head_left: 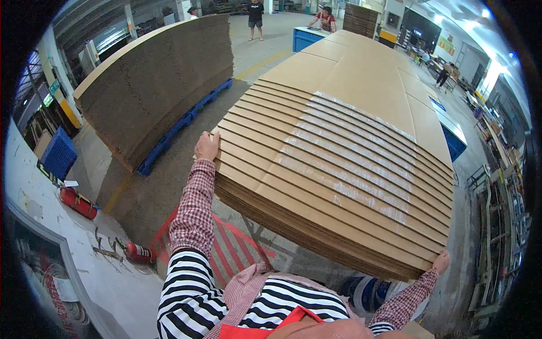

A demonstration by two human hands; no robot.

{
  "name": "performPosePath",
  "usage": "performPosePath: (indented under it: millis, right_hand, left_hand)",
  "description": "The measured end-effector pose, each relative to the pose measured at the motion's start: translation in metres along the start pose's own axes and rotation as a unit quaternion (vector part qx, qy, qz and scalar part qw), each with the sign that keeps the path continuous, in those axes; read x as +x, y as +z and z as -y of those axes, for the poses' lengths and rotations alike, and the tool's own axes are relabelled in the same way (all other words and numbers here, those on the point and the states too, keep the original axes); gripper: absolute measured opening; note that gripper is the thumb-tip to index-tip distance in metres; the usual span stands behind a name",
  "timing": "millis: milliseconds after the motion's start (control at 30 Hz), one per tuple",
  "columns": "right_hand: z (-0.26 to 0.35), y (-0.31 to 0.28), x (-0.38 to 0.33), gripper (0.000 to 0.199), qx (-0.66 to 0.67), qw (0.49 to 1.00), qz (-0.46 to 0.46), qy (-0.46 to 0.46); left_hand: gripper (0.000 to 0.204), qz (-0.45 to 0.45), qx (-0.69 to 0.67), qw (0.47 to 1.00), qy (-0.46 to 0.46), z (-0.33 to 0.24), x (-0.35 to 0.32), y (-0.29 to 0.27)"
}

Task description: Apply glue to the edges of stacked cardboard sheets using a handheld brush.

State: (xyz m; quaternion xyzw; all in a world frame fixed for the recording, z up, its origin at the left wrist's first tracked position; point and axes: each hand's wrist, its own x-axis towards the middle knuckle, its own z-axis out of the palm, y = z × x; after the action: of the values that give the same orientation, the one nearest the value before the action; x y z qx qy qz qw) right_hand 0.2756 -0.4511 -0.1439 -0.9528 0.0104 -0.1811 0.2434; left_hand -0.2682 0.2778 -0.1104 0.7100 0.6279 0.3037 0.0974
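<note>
A fanned stack of flat brown cardboard sheets [339, 169] with clear tape strips lies in front of me, its near edge raised over the floor. My left hand [206, 146] grips the stack's left corner, fingers curled over the top sheet. My right hand [441, 262] holds the stack's lower right corner from the side. Both forearms wear red checked sleeves over a black-and-white striped shirt.
A tall stack of brown board [158, 79] stands on blue pallets [180, 127] at the left. A red pallet [231, 248] lies below the sheets. Two red fire extinguishers [79, 202] lie by the left wall. People [256, 16] stand far back near a blue bin [307, 38].
</note>
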Motion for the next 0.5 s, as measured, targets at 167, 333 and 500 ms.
performPosePath:
  millis: [167,333,500]
  right_hand:
    - [0.008,0.004,0.006,0.041,-0.041,0.998,0.043,0.013]
    - [-0.007,0.007,0.009,0.041,-0.016,1.000,0.019,-0.003]
    - [0.009,0.009,0.003,0.040,-0.023,1.000,0.016,-0.004]
  left_hand:
    - [0.051,-0.014,0.004,1.000,0.005,0.009,0.001,-0.002]
    - [0.048,-0.015,-0.018,1.000,0.010,0.002,-0.001,-0.002]
    - [0.048,-0.019,-0.008,1.000,0.009,0.005,-0.002,-0.010]
